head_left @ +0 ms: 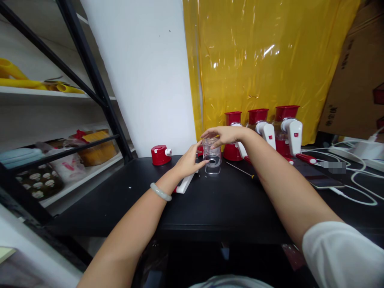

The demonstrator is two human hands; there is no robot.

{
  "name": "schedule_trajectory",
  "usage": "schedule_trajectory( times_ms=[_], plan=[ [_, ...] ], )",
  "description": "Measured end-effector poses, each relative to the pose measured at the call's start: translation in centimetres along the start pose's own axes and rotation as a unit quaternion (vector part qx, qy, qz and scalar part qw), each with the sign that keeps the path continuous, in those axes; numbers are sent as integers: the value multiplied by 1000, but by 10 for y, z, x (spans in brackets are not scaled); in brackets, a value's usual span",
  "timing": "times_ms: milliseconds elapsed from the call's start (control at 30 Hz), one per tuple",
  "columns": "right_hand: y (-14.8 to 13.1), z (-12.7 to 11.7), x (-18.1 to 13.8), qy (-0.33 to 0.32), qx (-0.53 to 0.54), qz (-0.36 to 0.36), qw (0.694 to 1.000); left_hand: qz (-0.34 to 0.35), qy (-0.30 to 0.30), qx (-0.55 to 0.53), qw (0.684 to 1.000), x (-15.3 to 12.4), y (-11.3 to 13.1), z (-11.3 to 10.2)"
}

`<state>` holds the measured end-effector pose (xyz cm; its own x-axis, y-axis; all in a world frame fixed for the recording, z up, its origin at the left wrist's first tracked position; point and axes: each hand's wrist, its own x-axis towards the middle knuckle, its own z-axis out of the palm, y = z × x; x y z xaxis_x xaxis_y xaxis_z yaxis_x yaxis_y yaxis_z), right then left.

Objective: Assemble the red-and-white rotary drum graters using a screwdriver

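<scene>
A clear plastic housing point(213, 168), like the body of a rotary grater, stands upright on the black tabletop. My left hand point(189, 161) steadies its left side, thumb across the front and fingers stretched along the side. Over the top, my right hand point(225, 135) curves its fingers and thumb around the rim. A white crank handle point(185, 184) with a red grip lies under my left hand, partly hidden. Behind the left fingertips shows a bit of a red part point(200, 149). Further left sits a red base point(161, 155) with a white knob.
Several red-and-clear rotary graters point(287, 132) with white cranks stand at the back right. A thin rod point(240, 170) with a yellow end lies nearby. White cables point(357, 176) and a phone point(321, 178) are at right. A black-framed shelf point(99, 88) rises at left.
</scene>
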<state>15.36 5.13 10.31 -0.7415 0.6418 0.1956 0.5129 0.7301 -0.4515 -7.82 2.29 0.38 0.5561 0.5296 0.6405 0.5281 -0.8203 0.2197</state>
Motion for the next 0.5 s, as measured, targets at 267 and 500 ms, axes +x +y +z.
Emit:
schedule_trajectory(
  times_ms=[267,500],
  plan=[
    [-2,0,-1,-10,6,2,1000,6,-2,-12,1000,1,2,-2],
    [-1,1,-2,-12,8,13,1000,-4,-11,-20,1000,0,7,-4]
  ],
)
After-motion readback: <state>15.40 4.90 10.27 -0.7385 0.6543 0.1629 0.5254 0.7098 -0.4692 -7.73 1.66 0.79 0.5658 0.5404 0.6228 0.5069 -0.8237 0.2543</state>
